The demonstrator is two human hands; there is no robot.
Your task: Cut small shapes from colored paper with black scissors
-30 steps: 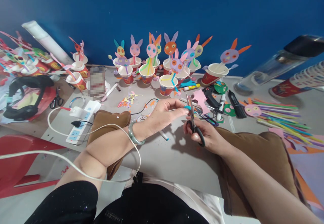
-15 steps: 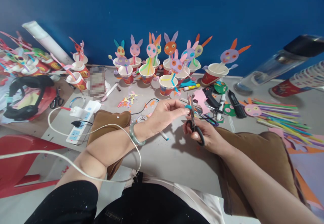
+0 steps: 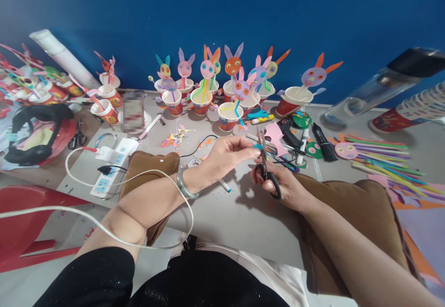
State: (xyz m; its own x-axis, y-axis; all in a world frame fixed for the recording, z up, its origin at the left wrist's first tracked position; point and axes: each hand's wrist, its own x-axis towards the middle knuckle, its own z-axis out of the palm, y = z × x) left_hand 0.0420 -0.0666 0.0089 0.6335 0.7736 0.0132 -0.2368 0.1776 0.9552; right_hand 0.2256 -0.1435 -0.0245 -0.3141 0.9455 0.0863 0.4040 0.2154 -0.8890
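Right hand (image 3: 287, 187) grips scissors (image 3: 266, 174); left hand (image 3: 225, 156) pinches teal piece (image 3: 257, 147).

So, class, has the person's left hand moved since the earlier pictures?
No. Judged against the white power strip, the left hand shows no clear shift either way, its grip on the turquoise piece in about the same place.

Can make out only a sliver of the blue piece (image 3: 257, 147), mostly hidden by the left grip (image 3: 224, 156); cannot tell its shape or any contact with the scissors (image 3: 264, 159). Cannot identify the pixelated object (image 3: 134, 112) between nine and ten o'clock. Cropped at the edge: red seat (image 3: 26, 209) toward eight o'clock, purple sheet (image 3: 424, 228) toward four, cup stack (image 3: 406, 113) near three.
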